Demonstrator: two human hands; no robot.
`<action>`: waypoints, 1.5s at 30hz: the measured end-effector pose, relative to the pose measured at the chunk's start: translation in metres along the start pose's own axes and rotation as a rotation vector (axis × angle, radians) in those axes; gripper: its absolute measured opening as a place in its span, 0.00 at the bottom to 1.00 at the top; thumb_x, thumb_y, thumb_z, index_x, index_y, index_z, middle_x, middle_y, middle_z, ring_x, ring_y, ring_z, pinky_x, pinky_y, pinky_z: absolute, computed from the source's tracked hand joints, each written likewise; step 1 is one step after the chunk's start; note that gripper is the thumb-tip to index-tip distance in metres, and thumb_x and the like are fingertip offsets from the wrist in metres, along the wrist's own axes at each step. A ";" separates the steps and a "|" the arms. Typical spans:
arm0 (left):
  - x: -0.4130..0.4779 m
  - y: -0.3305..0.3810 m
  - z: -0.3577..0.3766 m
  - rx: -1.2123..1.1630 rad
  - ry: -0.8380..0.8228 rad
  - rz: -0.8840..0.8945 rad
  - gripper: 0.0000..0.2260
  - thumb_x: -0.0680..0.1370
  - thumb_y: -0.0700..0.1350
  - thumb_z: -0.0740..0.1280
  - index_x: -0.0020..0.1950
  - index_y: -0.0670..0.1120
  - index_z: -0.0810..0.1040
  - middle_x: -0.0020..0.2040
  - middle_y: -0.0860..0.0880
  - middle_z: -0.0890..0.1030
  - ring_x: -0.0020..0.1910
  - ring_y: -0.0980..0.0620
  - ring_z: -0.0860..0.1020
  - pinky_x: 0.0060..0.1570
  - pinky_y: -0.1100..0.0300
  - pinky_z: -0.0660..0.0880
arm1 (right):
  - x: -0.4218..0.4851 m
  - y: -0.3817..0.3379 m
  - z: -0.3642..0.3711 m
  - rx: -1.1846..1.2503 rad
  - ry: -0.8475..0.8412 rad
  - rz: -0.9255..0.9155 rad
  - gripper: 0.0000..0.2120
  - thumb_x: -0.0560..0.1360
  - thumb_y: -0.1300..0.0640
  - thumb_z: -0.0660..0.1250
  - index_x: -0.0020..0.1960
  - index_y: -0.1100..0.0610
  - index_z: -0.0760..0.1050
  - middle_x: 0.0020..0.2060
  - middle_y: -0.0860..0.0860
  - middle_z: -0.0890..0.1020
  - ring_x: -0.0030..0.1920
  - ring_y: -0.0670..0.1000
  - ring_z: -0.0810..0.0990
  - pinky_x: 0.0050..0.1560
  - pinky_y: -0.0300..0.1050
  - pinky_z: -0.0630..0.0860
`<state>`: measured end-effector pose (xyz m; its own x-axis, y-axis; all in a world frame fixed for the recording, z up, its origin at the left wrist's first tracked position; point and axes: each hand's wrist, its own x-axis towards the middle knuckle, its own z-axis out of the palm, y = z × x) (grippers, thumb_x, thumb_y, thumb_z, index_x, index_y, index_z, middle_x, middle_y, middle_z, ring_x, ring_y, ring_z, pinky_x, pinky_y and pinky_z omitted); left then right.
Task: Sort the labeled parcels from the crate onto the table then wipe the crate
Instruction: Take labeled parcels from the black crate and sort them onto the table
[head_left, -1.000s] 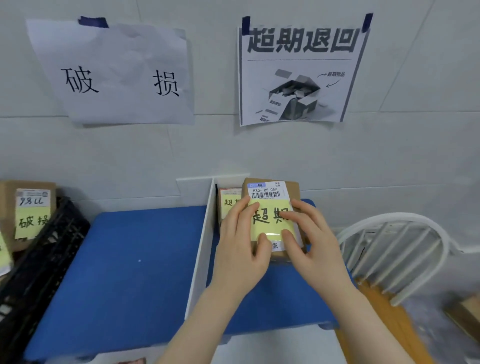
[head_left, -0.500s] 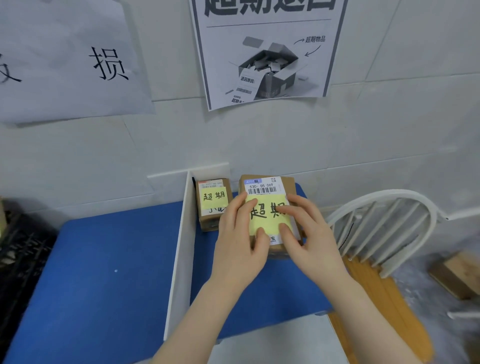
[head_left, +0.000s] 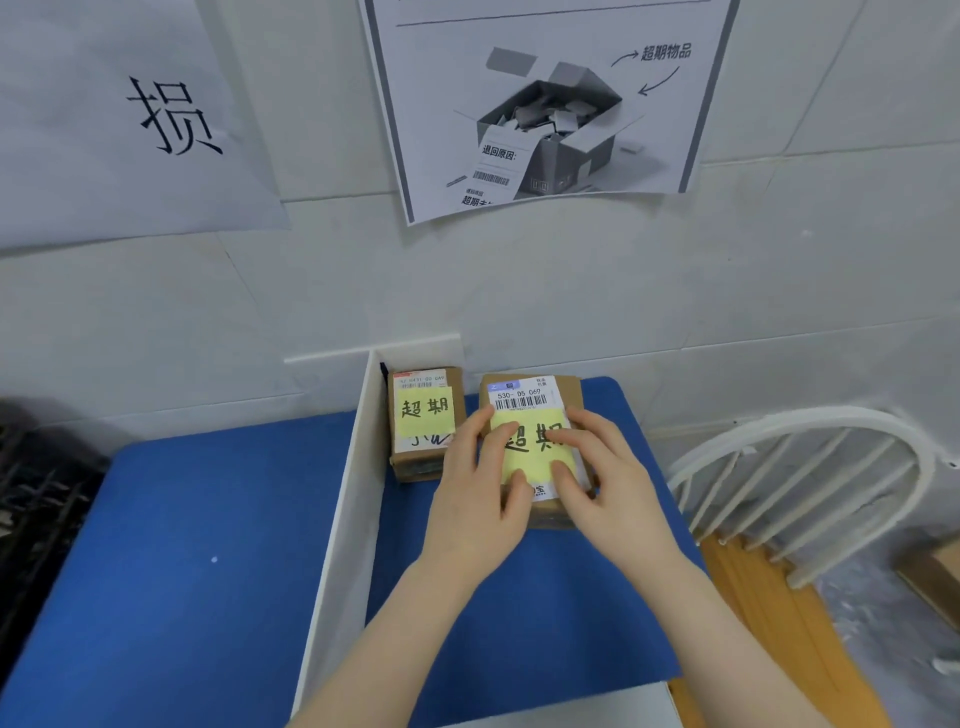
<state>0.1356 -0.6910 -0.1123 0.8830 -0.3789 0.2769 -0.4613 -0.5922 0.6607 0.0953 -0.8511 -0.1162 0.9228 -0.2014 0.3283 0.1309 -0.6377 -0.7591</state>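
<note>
In the head view, the parcel marked 超期 is seen lying on the blue tabletop right of the white divider, just beside a second parcel bearing the same note. It is pressed from above by the left hand and the right hand, fingers laid nearly straight and nothing clasped (thumbs on its near part). It is best squared to its neighbour, then the hands lifted straight off so nothing is dragged.

Crate mostly beyond left edge
</note>
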 end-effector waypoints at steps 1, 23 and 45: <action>0.005 -0.006 0.005 0.028 -0.013 -0.007 0.20 0.77 0.45 0.60 0.70 0.46 0.69 0.74 0.52 0.59 0.73 0.55 0.60 0.63 0.63 0.65 | 0.006 0.007 0.004 0.004 -0.015 0.002 0.13 0.74 0.51 0.62 0.58 0.43 0.74 0.65 0.30 0.66 0.65 0.35 0.68 0.50 0.36 0.75; 0.063 -0.062 0.067 0.540 -0.015 -0.272 0.17 0.79 0.46 0.63 0.67 0.46 0.74 0.69 0.43 0.73 0.71 0.44 0.68 0.69 0.40 0.59 | 0.102 0.077 0.059 -0.039 -0.433 0.142 0.19 0.80 0.59 0.62 0.70 0.54 0.70 0.74 0.44 0.62 0.67 0.44 0.69 0.58 0.34 0.68; -0.038 -0.021 -0.107 0.777 0.179 -0.310 0.17 0.72 0.40 0.70 0.60 0.38 0.80 0.58 0.38 0.80 0.60 0.39 0.78 0.62 0.42 0.73 | 0.053 -0.088 0.086 -0.440 -0.444 -0.422 0.21 0.79 0.59 0.57 0.71 0.51 0.66 0.69 0.49 0.68 0.65 0.53 0.68 0.62 0.47 0.68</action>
<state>0.1212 -0.5879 -0.0624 0.9492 -0.0396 0.3123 -0.0668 -0.9948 0.0768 0.1642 -0.7422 -0.0805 0.8978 0.3850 0.2140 0.4350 -0.8510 -0.2941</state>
